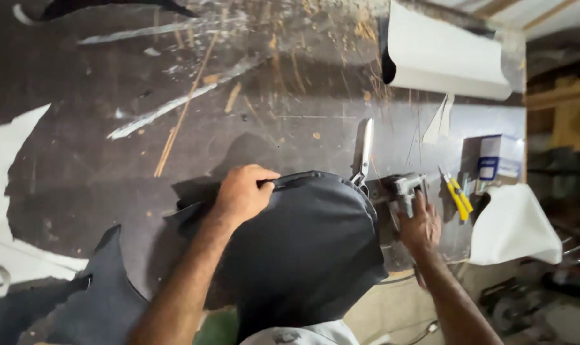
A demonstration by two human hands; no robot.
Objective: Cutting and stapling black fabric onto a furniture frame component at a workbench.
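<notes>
A: Quick status — L hand (242,191)?

B: Clenched on the far edge of the dark cover (309,249), pinching a fold of it at the rim. Cover's draped over something rounded, near edge of the bench (111,128), right in front of the person.

A: R hand (421,223)?

B: Wrapped round a grey stapler (408,188), gripped tight, nose toward the cover's right rim. Tool's close to the fabric, can't tell if it's touching.

A: How far along?

B: Judging by how it lies: fabric's pulled smooth over the top, no big wrinkles. Far rim is bunched under the L fingers, so that bit looks unfixed yet. Right side sits tight. Near side hangs loose toward the body, looks undone. No staples visible from here — too small/hidden. I'd say partway, edge work left round most of the rim.

A: Other stuff on the bench?

B: Shears (364,150) lying just beyond the cover, blades pointing away. Yellow-handled pliers (457,195) right of the stapler. Small box (497,156) past those. White sheet (443,54) curled up at the far right, another white piece (516,223) by the right edge. Dark offcut (108,287) at lower left, white scraps (9,160) at the left. Bench is scratched, dusty w/ wood bits.
</notes>
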